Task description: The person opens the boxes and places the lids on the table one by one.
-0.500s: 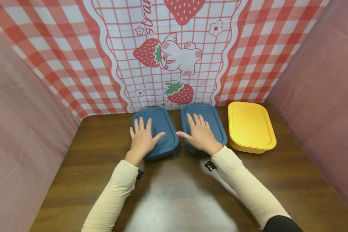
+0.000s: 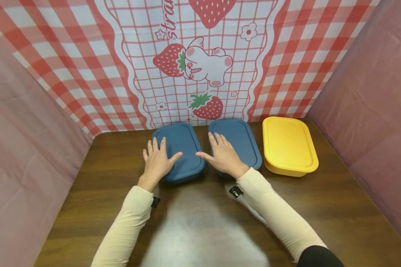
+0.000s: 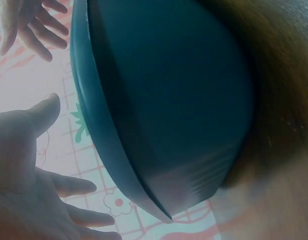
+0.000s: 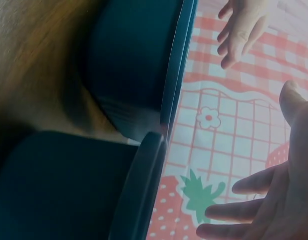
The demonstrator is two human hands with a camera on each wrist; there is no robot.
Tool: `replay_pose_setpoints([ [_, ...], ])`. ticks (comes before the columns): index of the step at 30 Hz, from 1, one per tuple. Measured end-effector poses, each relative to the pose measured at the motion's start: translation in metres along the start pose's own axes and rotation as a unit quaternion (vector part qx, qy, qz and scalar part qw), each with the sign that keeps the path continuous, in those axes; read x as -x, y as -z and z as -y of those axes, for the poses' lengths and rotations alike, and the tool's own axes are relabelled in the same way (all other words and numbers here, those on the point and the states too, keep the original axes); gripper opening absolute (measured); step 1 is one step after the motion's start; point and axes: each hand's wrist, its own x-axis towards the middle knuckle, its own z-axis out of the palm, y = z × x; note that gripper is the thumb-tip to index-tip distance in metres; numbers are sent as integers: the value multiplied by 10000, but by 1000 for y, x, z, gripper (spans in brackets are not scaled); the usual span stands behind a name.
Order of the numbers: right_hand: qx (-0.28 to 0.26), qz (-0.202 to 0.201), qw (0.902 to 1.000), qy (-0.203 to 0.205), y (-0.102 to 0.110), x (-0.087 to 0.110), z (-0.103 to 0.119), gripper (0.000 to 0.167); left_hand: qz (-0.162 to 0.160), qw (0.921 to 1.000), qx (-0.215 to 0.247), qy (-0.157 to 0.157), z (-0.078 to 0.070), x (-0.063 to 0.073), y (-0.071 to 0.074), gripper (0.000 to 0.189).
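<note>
Two blue lidded boxes stand side by side at the back of the table. My left hand (image 2: 157, 161), fingers spread, hovers over the left edge of the left blue box (image 2: 183, 148); in the left wrist view a gap shows between that hand (image 3: 24, 180) and the box's lid rim (image 3: 101, 135). Over the left part of the right blue box (image 2: 240, 141) hangs my right hand (image 2: 224, 155), its thumb stretched toward the left box. The right wrist view shows this hand (image 4: 273, 195) above the lids too, holding nothing. Both lids are on.
A yellow lidded box (image 2: 289, 146) stands right of the blue ones. Behind them hangs a red-and-white checked cloth (image 2: 287, 74) with strawberries, and pink cloths (image 2: 371, 92) close off both sides. The brown wooden table (image 2: 97, 193) lies beneath.
Both hands have shifted a little to the left over the blue boxes, the left hand toward the left box's outer edge. The boxes have stayed where they were.
</note>
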Motion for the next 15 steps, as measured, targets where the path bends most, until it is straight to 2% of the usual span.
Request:
replay_pose_setpoints([
  [15, -358, 145, 9991, 164, -12, -5, 15, 92, 42, 9995, 209, 238, 17, -1, -3, 94],
])
